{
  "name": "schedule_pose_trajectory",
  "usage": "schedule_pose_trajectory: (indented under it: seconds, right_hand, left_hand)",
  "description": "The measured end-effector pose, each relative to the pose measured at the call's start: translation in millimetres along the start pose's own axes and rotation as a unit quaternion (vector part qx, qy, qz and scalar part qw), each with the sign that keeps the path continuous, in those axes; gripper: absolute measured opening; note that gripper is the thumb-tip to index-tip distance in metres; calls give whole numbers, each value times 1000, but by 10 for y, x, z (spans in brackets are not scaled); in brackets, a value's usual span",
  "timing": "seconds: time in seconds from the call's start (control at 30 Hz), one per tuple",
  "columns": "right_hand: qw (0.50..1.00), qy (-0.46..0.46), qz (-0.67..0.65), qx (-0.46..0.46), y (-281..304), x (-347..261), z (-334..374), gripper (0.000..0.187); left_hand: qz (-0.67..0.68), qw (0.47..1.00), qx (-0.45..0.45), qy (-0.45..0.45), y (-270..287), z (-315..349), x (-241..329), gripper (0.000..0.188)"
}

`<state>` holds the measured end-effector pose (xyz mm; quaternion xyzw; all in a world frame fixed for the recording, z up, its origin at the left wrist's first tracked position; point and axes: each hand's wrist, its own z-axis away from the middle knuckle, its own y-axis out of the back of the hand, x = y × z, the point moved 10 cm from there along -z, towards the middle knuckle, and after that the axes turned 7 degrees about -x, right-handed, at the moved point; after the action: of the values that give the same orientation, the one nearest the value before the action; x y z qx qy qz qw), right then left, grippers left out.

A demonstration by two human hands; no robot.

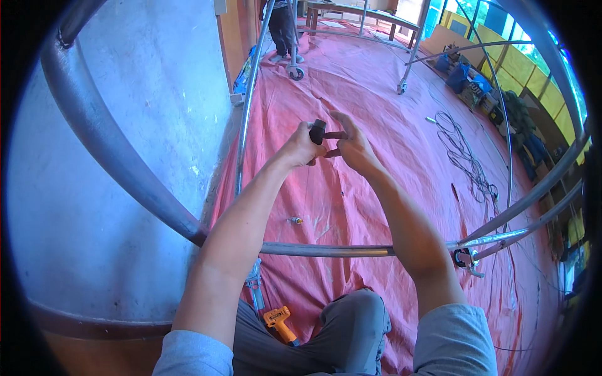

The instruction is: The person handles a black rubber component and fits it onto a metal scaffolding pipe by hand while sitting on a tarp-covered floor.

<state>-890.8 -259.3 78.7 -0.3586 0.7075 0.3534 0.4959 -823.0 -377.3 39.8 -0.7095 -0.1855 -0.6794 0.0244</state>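
Left hand (pixel 301 149) is gripping a short black cylindrical piece (pixel 317 131), fingers closing around its lower part; the piece is standing slightly tilted out in front of the body, over the red tarp (pixel 370 213). Right hand (pixel 354 147) is facing it, fingers spreading apart, index finger pointing up and away, two others reaching toward the left hand; cannot tell whether they are touching the piece. Both forearms are extending over a metal scaffold tube (pixel 326 250). An orange power tool (pixel 279 323) is lying between the grey trouser legs (pixel 354 326). Beyond the tube, a small metallic fitting (pixel 296 220) is resting on the tarp. Loose cable (pixel 464 156) is lying at right; farther off, a co-worker (pixel 282 31) is standing near a caster wheel (pixel 296 73).
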Motion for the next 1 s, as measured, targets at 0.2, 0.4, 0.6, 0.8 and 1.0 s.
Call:
schedule_pose_trajectory:
  seconds: [0.2,0.4,0.6,0.8,1.0]
  right_hand:
    - [993,54,-104,30,148,-54,-26,87]
    - [970,55,-231,43,138,-173,4,85]
    - [961,45,-270,41,137,-135,12,87]
    - [956,40,-287,44,188,-72,5,92]
    - [946,45,-318,44,214,-24,-7,93]
  left_hand:
    - [53,998,38,13,171,-15,-91,73]
    - [176,984,39,-11,320,-11,-30,40]
    - [258,966,23,-27,318,-8,29,34]
    - [259,966,1,-19,275,12,81,33]
    - [256,966,-14,-12,224,37,134,36]
